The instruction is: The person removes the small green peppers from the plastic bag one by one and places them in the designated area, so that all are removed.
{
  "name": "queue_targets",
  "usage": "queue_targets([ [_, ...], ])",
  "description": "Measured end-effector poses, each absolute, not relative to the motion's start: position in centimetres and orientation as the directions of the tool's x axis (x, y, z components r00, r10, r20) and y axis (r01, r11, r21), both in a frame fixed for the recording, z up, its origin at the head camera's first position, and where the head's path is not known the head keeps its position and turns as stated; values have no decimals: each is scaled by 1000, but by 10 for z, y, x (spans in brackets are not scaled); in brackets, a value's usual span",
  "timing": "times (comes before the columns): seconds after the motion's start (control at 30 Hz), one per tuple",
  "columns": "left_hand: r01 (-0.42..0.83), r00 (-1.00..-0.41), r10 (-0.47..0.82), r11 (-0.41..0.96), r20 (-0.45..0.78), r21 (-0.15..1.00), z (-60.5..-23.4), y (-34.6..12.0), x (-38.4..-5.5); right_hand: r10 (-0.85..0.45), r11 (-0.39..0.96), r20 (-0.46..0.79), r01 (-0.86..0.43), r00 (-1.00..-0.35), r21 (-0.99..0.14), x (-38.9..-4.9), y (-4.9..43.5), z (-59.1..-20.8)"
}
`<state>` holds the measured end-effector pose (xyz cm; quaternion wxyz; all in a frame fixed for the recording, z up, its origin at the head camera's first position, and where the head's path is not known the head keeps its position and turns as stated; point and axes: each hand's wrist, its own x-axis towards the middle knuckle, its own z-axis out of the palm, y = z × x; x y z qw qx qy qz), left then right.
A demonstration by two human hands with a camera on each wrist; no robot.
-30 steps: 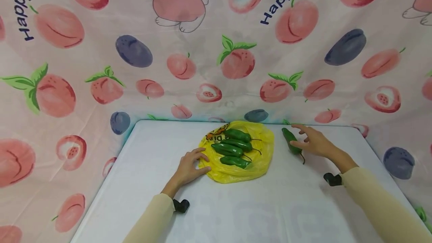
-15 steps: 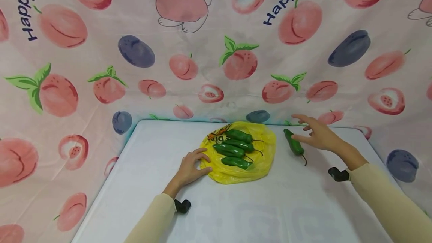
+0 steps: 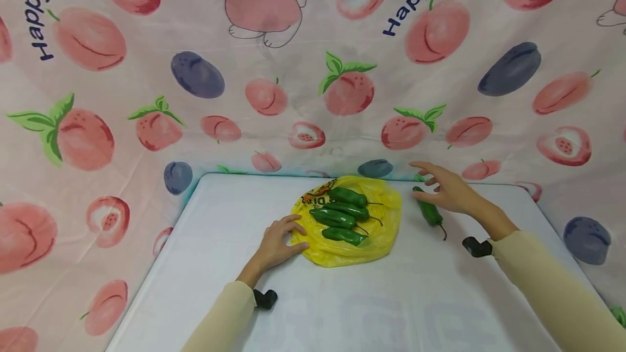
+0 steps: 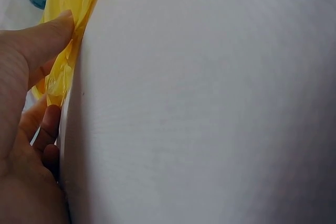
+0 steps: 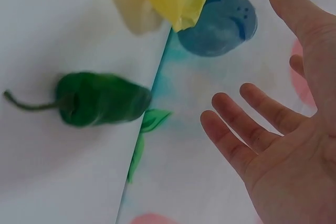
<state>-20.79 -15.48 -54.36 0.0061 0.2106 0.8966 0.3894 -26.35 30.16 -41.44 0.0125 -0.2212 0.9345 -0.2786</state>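
Several green chili peppers (image 3: 339, 218) lie on a crumpled yellow plastic bag (image 3: 342, 257) in the head view. At the bag's left edge my left hand (image 3: 275, 244) holds it, thumb on the near side and fingers curved round the far side. The left wrist view shows the yellow plastic (image 4: 65, 72) between thumb and fingers. One more chili pepper (image 3: 430, 214) lies on the table, right of the bag. My right hand (image 3: 452, 189) hovers over its far end with fingers spread. In the right wrist view this pepper (image 5: 102, 99) is apart from the hand (image 5: 294, 150).
The white table (image 3: 371, 308) ends at a back edge just behind the bag. A fruit-printed cloth (image 3: 293, 64) hangs behind and at the sides. Small black devices sit at the left wrist (image 3: 265, 299) and the right wrist (image 3: 476, 247).
My right hand drew slightly up and away from the single pepper, then shifted back left over its far end. My left hand stays at the bag, and the peppers keep their places.
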Motion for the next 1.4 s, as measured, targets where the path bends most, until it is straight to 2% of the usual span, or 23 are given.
queue_targets([
  [0.43,373,-914,374,619,159,691,-544,-156,-209,-481,710,151,-484,-864,-511,-279,263,-412],
  [0.63,391,-910,369,613,189,687,-545,-155,-208,-493,695,136,-483,-859,-532,-282,248,-411],
  [1.07,363,-918,366,616,153,699,-543,-154,-208,-517,663,123,-487,-847,-569,-289,231,-415],
  [1.4,362,-917,368,614,151,701,-543,-154,-208,-575,630,108,-523,-811,-574,-299,211,-423],
])
